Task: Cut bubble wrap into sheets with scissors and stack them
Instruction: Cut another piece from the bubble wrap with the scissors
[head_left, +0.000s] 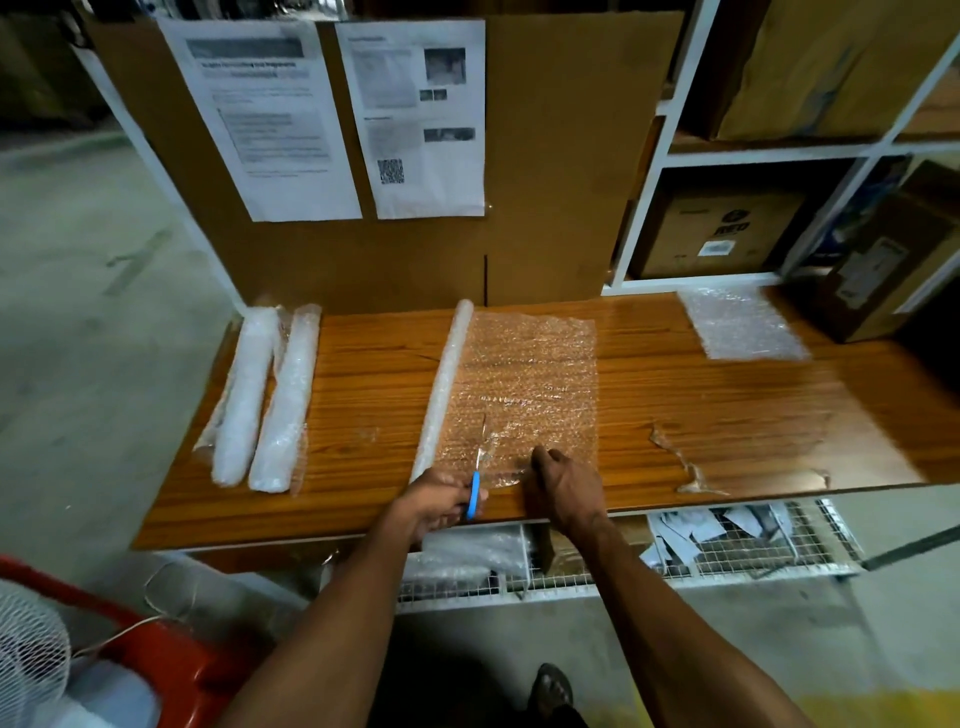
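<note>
A bubble wrap roll (447, 384) lies on the wooden table (675, 415), with a clear sheet (530, 384) unrolled to its right. My left hand (441, 501) grips blue-handled scissors (474, 491) at the sheet's near edge, blades pointing away into a short cut beside the roll. My right hand (563, 488) presses down on the sheet's near edge, just right of the cut. A stack of cut sheets (743, 322) lies at the table's far right.
Two more bubble wrap rolls (260, 395) lie at the table's left end. A cardboard panel (561, 156) with two printed papers stands behind. Shelves with boxes (727, 234) are at the right. A wire shelf (753, 551) sits below the table; a red chair (171, 660) and fan are at lower left.
</note>
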